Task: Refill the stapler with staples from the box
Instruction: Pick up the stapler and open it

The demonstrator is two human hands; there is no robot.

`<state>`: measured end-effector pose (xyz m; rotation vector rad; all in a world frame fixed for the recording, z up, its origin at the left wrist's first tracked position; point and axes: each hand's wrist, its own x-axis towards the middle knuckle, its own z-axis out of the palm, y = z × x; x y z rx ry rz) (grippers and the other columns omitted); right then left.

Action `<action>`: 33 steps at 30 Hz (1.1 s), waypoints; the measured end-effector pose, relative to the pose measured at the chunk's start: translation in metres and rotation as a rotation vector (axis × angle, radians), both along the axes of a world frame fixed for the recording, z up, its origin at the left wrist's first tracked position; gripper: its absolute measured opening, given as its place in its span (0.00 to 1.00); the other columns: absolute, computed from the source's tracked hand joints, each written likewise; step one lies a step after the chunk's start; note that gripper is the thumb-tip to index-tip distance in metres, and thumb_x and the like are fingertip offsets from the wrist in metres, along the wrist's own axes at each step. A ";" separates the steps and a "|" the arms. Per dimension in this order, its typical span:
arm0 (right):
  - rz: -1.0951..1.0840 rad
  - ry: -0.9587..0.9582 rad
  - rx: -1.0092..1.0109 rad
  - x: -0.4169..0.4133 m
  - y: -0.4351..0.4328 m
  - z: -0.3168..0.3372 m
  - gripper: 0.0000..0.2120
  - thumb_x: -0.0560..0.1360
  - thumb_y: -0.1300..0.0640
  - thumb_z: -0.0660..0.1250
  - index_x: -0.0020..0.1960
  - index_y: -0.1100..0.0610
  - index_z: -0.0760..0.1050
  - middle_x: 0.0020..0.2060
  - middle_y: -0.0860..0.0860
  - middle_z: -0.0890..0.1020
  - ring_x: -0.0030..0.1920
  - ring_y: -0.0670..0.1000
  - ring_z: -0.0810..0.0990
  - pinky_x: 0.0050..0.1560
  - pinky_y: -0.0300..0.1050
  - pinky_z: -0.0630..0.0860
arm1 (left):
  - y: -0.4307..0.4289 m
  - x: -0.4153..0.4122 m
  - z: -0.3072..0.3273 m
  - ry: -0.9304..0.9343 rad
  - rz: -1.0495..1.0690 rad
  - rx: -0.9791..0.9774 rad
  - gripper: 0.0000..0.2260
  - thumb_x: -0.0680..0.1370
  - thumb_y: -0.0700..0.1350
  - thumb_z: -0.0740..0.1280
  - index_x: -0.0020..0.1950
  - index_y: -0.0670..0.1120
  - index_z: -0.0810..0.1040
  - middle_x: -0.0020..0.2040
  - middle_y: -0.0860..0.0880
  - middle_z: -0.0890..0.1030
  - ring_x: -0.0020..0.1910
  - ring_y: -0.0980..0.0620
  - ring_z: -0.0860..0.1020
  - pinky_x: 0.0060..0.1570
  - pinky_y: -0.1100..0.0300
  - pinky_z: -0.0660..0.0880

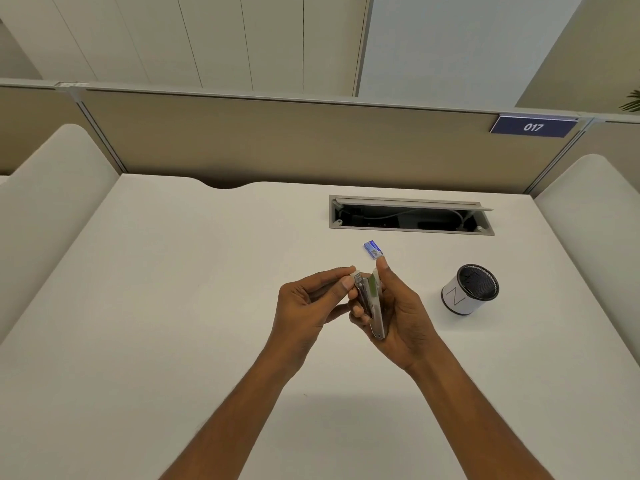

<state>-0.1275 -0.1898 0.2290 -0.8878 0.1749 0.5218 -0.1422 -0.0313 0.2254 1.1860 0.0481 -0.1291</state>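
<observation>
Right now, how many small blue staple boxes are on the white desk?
1. The small blue staple box lies on the white desk, just beyond the right hand holding the opened silver stapler.

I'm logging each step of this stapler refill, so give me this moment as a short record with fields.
stapler: hinged open, held above the desk in both hands
right hand: cradles the stapler from behind, fingertip at its top end
left hand: fingers pinch the stapler's upper end; whether they hold staples cannot be told
staple box: small, blue, lying on the desk beyond the hands
pen cup: to the right, upright
cable hatch: open, at the back of the desk
desk: white
</observation>
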 end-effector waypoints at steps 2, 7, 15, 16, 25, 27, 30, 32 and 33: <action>0.012 -0.027 -0.051 0.000 0.000 0.002 0.33 0.66 0.34 0.76 0.56 0.60 0.83 0.39 0.56 0.81 0.31 0.50 0.77 0.39 0.42 0.79 | 0.002 0.001 -0.001 0.002 -0.023 0.000 0.14 0.75 0.48 0.75 0.61 0.49 0.87 0.57 0.46 0.88 0.58 0.47 0.86 0.52 0.54 0.84; -0.019 -0.176 -0.222 -0.001 0.006 0.007 0.24 0.72 0.33 0.66 0.56 0.50 0.84 0.35 0.51 0.81 0.31 0.47 0.76 0.39 0.44 0.74 | -0.001 0.002 -0.006 -0.023 -0.098 0.113 0.23 0.75 0.51 0.77 0.69 0.56 0.80 0.65 0.53 0.84 0.65 0.50 0.82 0.59 0.48 0.83; -0.033 -0.335 -0.436 0.000 0.004 0.010 0.22 0.75 0.32 0.63 0.47 0.50 0.79 0.39 0.53 0.83 0.36 0.52 0.81 0.36 0.42 0.78 | 0.005 0.005 -0.008 -0.053 -0.034 0.223 0.13 0.75 0.51 0.78 0.56 0.47 0.89 0.55 0.46 0.88 0.54 0.43 0.85 0.65 0.36 0.77; -0.038 -0.354 -0.474 -0.001 0.003 0.010 0.22 0.76 0.32 0.62 0.50 0.50 0.80 0.42 0.54 0.85 0.38 0.54 0.84 0.40 0.43 0.80 | 0.006 0.006 -0.008 -0.047 -0.022 0.226 0.13 0.73 0.52 0.79 0.55 0.47 0.89 0.54 0.46 0.89 0.55 0.44 0.85 0.66 0.37 0.76; 0.034 -0.527 -0.669 -0.001 -0.014 0.012 0.13 0.83 0.57 0.64 0.64 0.56 0.81 0.56 0.56 0.84 0.58 0.59 0.84 0.59 0.60 0.82 | 0.008 0.007 -0.006 -0.066 -0.070 0.087 0.16 0.72 0.51 0.80 0.57 0.46 0.89 0.53 0.42 0.89 0.55 0.39 0.87 0.60 0.44 0.82; 0.055 -0.558 -0.709 -0.001 -0.017 0.013 0.13 0.83 0.57 0.64 0.64 0.56 0.82 0.56 0.56 0.83 0.58 0.59 0.83 0.59 0.60 0.82 | 0.007 0.006 -0.006 -0.076 -0.096 0.099 0.15 0.74 0.51 0.79 0.58 0.47 0.88 0.54 0.43 0.89 0.56 0.41 0.87 0.59 0.47 0.83; 0.083 -0.593 -0.725 -0.003 -0.021 0.012 0.13 0.82 0.58 0.64 0.65 0.54 0.81 0.57 0.55 0.83 0.59 0.58 0.83 0.59 0.60 0.82 | 0.006 0.004 -0.007 -0.087 -0.099 0.116 0.14 0.75 0.51 0.78 0.58 0.47 0.88 0.55 0.44 0.89 0.57 0.42 0.87 0.60 0.48 0.82; 0.088 -0.620 -0.741 -0.004 -0.023 0.012 0.13 0.82 0.59 0.65 0.64 0.54 0.82 0.56 0.53 0.84 0.59 0.57 0.83 0.58 0.60 0.82 | 0.006 0.002 -0.010 -0.094 -0.093 0.142 0.13 0.76 0.52 0.77 0.57 0.48 0.88 0.54 0.45 0.89 0.57 0.42 0.86 0.61 0.48 0.82; 0.086 -0.627 -0.752 -0.004 -0.023 0.012 0.12 0.82 0.60 0.66 0.63 0.54 0.82 0.55 0.52 0.84 0.58 0.57 0.84 0.58 0.60 0.82 | 0.006 0.002 -0.011 -0.093 -0.088 0.155 0.12 0.77 0.51 0.76 0.57 0.48 0.88 0.53 0.45 0.89 0.56 0.41 0.86 0.62 0.47 0.82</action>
